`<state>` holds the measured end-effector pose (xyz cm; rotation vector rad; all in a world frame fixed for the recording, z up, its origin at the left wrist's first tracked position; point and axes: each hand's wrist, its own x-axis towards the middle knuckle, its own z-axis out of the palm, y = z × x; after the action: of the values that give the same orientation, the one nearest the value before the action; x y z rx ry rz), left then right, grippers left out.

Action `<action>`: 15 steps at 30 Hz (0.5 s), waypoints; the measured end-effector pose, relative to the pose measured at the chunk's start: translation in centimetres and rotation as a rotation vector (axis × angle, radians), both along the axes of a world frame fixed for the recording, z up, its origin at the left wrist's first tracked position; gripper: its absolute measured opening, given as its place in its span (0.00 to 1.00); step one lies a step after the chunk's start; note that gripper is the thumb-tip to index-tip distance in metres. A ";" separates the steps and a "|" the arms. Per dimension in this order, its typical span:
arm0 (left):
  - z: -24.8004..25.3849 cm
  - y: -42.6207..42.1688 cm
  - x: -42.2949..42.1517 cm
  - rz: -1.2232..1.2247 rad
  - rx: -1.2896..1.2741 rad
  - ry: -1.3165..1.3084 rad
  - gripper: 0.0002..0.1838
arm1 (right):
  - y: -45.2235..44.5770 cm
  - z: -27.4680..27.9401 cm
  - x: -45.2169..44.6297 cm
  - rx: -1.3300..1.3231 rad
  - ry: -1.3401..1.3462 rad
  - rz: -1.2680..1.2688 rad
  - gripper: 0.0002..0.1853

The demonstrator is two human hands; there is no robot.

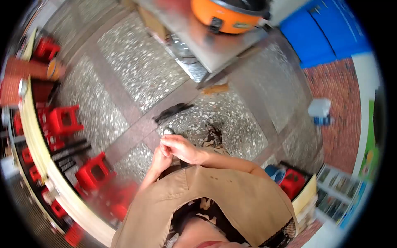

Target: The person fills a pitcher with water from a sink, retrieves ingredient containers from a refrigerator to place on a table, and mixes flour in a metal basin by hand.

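Observation:
My left hand [160,158] and my right hand [182,149] are together in front of my tan apron [215,184]. The fingers of both are curled and touch each other. A small silver, round-ended thing [168,131] sticks out past the fingertips. The rest of it is hidden by the hands, and its kind does not show. My right hand lies partly over the fingers of the left. Beyond the hands, a dark elongated shape [171,112], blurred, is low over the speckled floor [140,62].
Several red stools [65,120] stand by long pale-edged tables [37,136] at the left. A metal counter [206,51] ahead bears an orange pot [227,17]. Blue cabinets [308,37] and a plastic water jug [319,108] are at the right.

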<state>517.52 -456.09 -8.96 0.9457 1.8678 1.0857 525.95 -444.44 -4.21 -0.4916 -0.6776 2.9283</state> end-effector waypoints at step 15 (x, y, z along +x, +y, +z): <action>0.6 20.8 39.2 -1.213 0.120 0.079 0.10 | 6.1 0.3 45.9 0.101 -0.176 -1.043 0.12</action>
<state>556.73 -435.28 -8.36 1.8272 0.9135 0.3825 571.83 -438.37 -3.95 -0.7904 -0.3898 1.8798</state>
